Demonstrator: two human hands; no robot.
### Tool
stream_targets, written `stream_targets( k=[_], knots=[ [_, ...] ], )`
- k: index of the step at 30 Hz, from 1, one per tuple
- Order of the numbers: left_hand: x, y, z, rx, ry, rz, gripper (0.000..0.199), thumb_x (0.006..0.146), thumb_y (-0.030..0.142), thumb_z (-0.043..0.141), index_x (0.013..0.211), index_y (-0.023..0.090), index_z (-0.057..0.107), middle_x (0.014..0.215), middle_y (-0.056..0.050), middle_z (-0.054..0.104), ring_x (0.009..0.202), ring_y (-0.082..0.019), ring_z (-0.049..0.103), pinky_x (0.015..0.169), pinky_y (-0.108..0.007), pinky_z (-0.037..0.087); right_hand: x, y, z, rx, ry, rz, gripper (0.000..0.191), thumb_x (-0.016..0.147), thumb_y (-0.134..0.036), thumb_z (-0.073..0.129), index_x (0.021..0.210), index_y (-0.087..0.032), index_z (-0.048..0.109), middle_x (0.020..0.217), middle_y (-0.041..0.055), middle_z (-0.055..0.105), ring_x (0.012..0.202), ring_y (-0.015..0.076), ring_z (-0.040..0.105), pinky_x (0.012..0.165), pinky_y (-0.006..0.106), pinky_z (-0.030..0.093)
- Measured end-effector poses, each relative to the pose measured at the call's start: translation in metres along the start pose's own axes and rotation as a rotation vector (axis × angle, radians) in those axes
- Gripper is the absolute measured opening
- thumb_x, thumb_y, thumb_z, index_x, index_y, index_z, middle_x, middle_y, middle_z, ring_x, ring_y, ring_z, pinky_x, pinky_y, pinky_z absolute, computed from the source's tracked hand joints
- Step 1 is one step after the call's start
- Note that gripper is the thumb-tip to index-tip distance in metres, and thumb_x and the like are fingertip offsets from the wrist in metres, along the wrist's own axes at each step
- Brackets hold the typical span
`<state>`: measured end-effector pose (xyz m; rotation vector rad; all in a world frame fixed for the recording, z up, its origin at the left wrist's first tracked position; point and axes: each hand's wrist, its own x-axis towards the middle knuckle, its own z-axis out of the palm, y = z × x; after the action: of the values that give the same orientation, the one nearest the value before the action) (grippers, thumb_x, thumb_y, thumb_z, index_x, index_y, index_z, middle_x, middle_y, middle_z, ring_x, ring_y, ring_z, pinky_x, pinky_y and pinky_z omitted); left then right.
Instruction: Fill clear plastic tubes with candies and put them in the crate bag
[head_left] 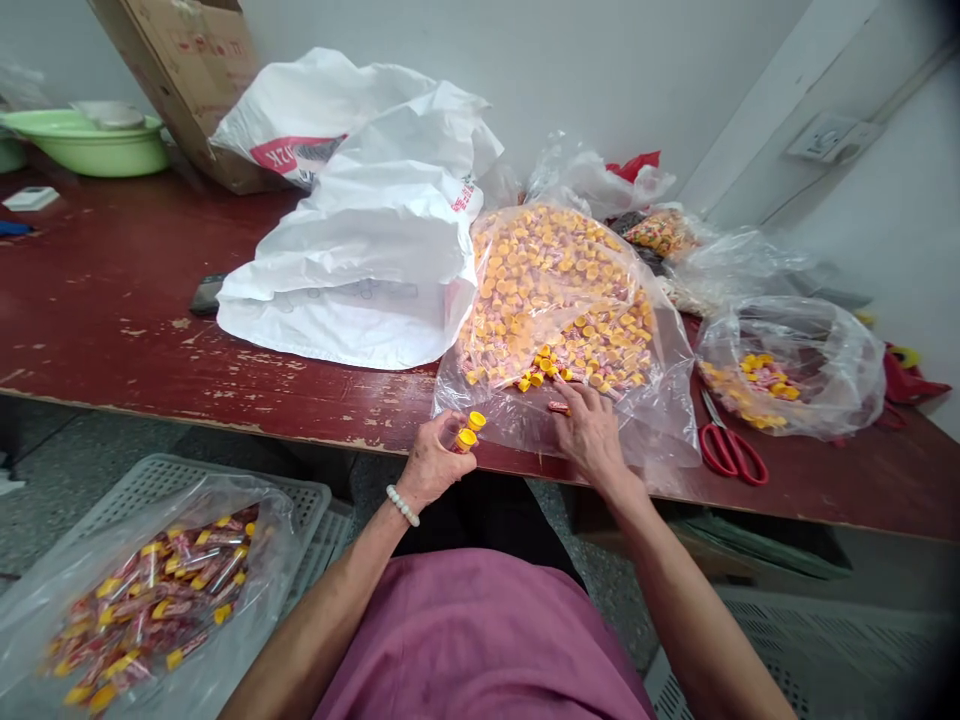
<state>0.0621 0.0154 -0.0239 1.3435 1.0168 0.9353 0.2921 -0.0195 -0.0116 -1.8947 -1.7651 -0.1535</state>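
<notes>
My left hand (439, 458) is closed around small tubes with yellow caps (466, 439), held just in front of the table's edge. Two caps show above the fingers. My right hand (589, 425) rests with its fingers apart at the mouth of a large clear plastic bag (660, 420) full of small yellow-capped pieces (555, 270). By its fingertips are several loose yellow caps (538, 368) and a small reddish piece (559, 408). Whether that hand touches the piece is too small to tell.
A white sack (360, 270) lies left of the bag. Red scissors (731, 452) and a smaller clear bag (810, 400) are at the right. A bag of capped tubes (161, 590) sits on a crate (311, 492) below left. A green basin (112, 150) stands far left.
</notes>
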Motion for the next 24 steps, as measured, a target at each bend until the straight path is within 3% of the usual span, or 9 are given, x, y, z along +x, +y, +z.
stream_targets(
  k=[2,4,6,9,13,17,19,22,24],
  knots=[
    [-0.002,0.001,-0.002,-0.049,-0.036,-0.092,0.043,0.054,0.01,0.059,0.096,0.016,0.053,0.077,0.0,0.063,0.061,-0.013,0.057,0.04,-0.017,0.04,0.005,0.027,0.007,-0.086,-0.083,0.058,0.032,0.086,-0.02,0.046,0.113,-0.02,0.062,0.11,0.0129,0.059,0.099,0.0288,0.051,0.084,0.046,0.044],
    [-0.004,0.004,-0.002,-0.068,-0.068,-0.154,0.046,0.055,0.012,0.06,0.1,0.016,0.052,0.078,-0.001,0.063,0.06,-0.013,0.056,0.036,-0.017,0.039,0.005,0.036,0.009,-0.029,-0.112,0.062,0.03,0.089,-0.022,0.043,0.109,-0.018,0.065,0.099,0.0129,0.061,0.091,0.0263,0.054,0.081,0.043,0.045],
    [-0.005,0.005,-0.002,-0.06,-0.084,-0.161,0.046,0.055,0.012,0.059,0.101,0.016,0.051,0.079,-0.001,0.063,0.061,-0.013,0.056,0.038,-0.017,0.039,0.003,0.021,0.001,0.122,-0.069,0.023,0.029,0.09,-0.023,0.042,0.111,-0.018,0.063,0.098,0.0118,0.06,0.088,0.023,0.056,0.081,0.039,0.047],
    [-0.006,0.007,0.001,0.025,-0.112,-0.022,0.037,0.055,0.008,0.057,0.092,0.015,0.052,0.078,0.0,0.061,0.067,-0.012,0.057,0.05,-0.019,0.042,-0.001,-0.028,-0.021,0.361,-0.084,-0.158,0.028,0.091,-0.022,0.043,0.115,-0.022,0.058,0.106,0.0083,0.059,0.094,0.0189,0.057,0.082,0.034,0.048],
    [-0.007,0.01,0.003,0.273,-0.137,0.169,0.028,0.056,0.006,0.055,0.082,0.014,0.055,0.073,0.003,0.057,0.066,-0.01,0.052,0.061,-0.021,0.041,-0.002,-0.077,-0.043,0.26,-0.198,-0.386,0.035,0.088,-0.009,0.041,0.118,-0.021,0.056,0.103,0.0098,0.055,0.093,0.0206,0.053,0.08,0.036,0.047],
    [-0.01,0.012,0.003,0.395,-0.148,0.228,0.032,0.057,0.007,0.055,0.087,0.014,0.057,0.073,0.003,0.057,0.066,-0.011,0.05,0.062,-0.022,0.039,-0.002,-0.08,-0.046,0.163,-0.241,-0.5,0.041,0.087,-0.008,0.041,0.125,-0.022,0.051,0.104,0.0098,0.056,0.092,0.0222,0.05,0.079,0.04,0.047],
    [-0.011,0.013,0.002,0.385,-0.154,0.223,0.033,0.056,0.007,0.055,0.089,0.014,0.057,0.073,0.003,0.056,0.065,-0.011,0.049,0.061,-0.022,0.038,-0.003,-0.076,-0.042,0.279,-0.197,-0.475,0.042,0.088,-0.007,0.04,0.126,-0.02,0.048,0.111,0.0101,0.055,0.099,0.0214,0.05,0.085,0.039,0.046],
    [-0.011,0.014,0.002,0.387,-0.157,0.204,0.031,0.056,0.007,0.054,0.086,0.015,0.057,0.07,0.004,0.054,0.062,-0.01,0.046,0.058,-0.021,0.036,-0.009,-0.074,-0.033,0.375,-0.113,-0.368,0.04,0.082,-0.001,0.038,0.112,-0.021,0.057,0.108,0.0087,0.054,0.102,0.0206,0.049,0.087,0.038,0.045],
    [-0.012,0.014,0.002,0.409,-0.162,0.185,0.028,0.056,0.008,0.054,0.083,0.015,0.056,0.068,0.004,0.053,0.061,-0.01,0.045,0.057,-0.021,0.035,-0.014,-0.076,-0.026,0.377,-0.131,-0.362,0.044,0.078,0.002,0.038,0.107,-0.022,0.06,0.107,0.0078,0.053,0.1,0.0206,0.048,0.085,0.039,0.044]
  ],
)
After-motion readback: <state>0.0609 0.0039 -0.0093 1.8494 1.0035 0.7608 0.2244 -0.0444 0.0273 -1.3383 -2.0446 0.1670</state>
